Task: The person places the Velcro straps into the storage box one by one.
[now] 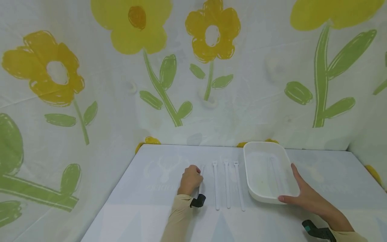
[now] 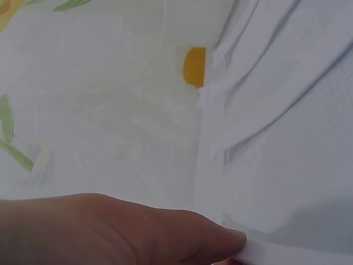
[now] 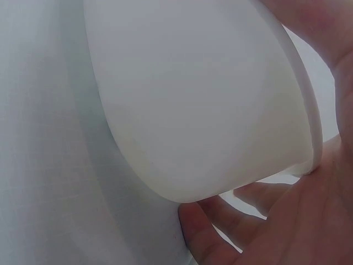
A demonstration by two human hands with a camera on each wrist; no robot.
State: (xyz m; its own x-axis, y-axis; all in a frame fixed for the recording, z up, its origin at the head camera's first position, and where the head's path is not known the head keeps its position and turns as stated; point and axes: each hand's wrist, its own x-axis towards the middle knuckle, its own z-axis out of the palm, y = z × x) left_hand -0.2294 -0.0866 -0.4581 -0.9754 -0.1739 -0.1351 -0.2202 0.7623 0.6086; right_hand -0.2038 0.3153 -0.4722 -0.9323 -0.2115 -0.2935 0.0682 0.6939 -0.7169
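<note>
My left hand (image 1: 190,179) pinches the leftmost thin white strip (image 1: 201,170) between thumb and fingertips; in the left wrist view the thumb (image 2: 182,234) presses on one end of it. Three similar white strips, each with a small squarish slotted head, lie side by side to its right: one (image 1: 216,188), another (image 1: 227,188) and a third (image 1: 240,190). My right hand (image 1: 311,198) grips a white rectangular tray (image 1: 252,181) at its near right corner, thumb over the rim. Fingers reach along the outer wall (image 3: 193,99). Inside the tray lies one slender pale strip (image 1: 275,174).
The white table (image 1: 136,215) ends at a back edge against a hanging cloth (image 1: 257,101) printed with yellow flowers. More cloth hangs at the left and right sides. Each wrist bears a black camera mount, such as the left one (image 1: 198,201).
</note>
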